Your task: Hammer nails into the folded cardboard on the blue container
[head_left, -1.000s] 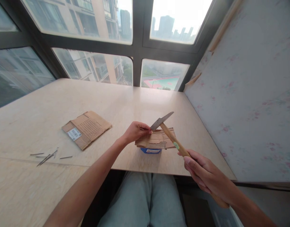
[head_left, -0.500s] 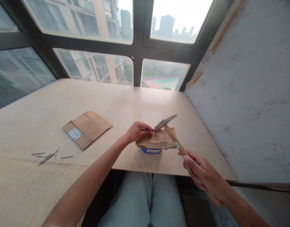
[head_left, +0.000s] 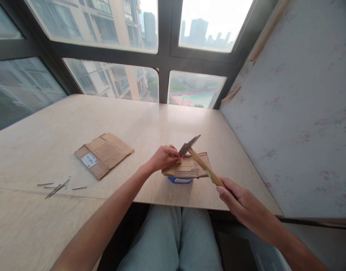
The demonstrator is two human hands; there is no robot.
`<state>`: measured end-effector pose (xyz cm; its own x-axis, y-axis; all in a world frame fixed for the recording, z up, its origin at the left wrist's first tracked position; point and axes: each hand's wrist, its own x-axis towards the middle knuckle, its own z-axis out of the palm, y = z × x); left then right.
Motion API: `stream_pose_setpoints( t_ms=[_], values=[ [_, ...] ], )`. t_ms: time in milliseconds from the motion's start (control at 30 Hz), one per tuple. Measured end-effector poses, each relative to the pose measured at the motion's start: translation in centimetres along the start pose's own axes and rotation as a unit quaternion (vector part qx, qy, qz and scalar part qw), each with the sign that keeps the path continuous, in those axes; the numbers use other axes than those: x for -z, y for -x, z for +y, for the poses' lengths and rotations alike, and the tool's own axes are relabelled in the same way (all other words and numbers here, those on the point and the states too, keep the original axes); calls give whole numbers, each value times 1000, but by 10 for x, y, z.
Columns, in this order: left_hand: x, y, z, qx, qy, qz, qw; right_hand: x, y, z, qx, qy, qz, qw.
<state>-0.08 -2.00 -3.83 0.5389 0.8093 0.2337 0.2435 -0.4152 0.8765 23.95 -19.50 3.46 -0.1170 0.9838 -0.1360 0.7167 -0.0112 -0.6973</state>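
Over marbled countertop [head_left: 150,122], mid-frame, we find left hand [head_left: 163,157] pinched closed, contents unclear, right hand [head_left: 240,196] gripping a hammer [head_left: 185,149], presumably head-heavy, best held low on its wooden handle [head_left: 202,164].

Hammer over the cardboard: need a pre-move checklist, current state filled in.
1. Hammer gripped by the handle in the right hand: ok.
2. Left hand clear of the hammer head: not ok, the head is right at the fingertips.
3. Something pinched in the left fingertips: cannot tell, too small and partly hidden.
4. Cardboard stack above the blue box: ok, though it overhangs the sides.
5. Loose nails away from the stack: ok, on the tabletop at left.
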Motion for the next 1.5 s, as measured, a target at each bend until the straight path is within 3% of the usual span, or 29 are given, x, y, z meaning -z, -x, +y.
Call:
stream_pose_setpoints(
  t_ms=[367,667,867,1100,1500],
  values=[
    [-2,-1,1,-7,-9,-1,1000,6,-1,-8,-20,48,-43,998],
    [-3,0,2,-8,-10,-2,1000,5,-2,-10,-29,64,-36,997],
    [-2,1,3,2,-9,-3,1000,1,2,-7,-22,-51,-16,998],
    [-1,1,1,5,-24,-5,1000,0,7,2,-58,-146,-24,987],
    [9,3,11,34,16,-11,999,4,12,-1,-121,-253,-15,960]
  ],
)
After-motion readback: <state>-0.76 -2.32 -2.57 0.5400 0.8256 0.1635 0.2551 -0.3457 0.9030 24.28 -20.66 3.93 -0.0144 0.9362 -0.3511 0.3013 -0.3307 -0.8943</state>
